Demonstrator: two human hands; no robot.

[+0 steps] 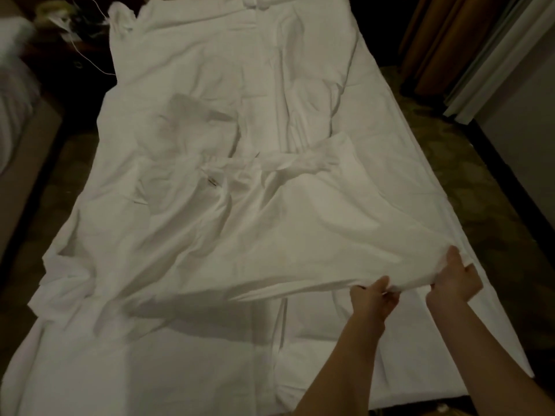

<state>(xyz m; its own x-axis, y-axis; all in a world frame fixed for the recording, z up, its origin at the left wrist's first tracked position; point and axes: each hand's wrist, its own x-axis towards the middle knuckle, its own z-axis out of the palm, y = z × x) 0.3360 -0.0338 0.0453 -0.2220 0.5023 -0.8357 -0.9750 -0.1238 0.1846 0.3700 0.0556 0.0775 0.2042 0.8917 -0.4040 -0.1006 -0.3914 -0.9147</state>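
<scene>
Dim room; bed (345, 343) runs lengthwise away; left hand (374, 301) and right hand (456, 280) both pinch the near edge of the rumpled sheet (270, 235) by the right corner (bulk lies left and ahead).

— What sort of place is shown?
— A bedroom, likely a hotel room. A bed (330, 349) is spread with a white sheet (240, 235), patterned carpet (450, 175) is laid around it, and curtains (435, 40) are hung beside it.
</scene>
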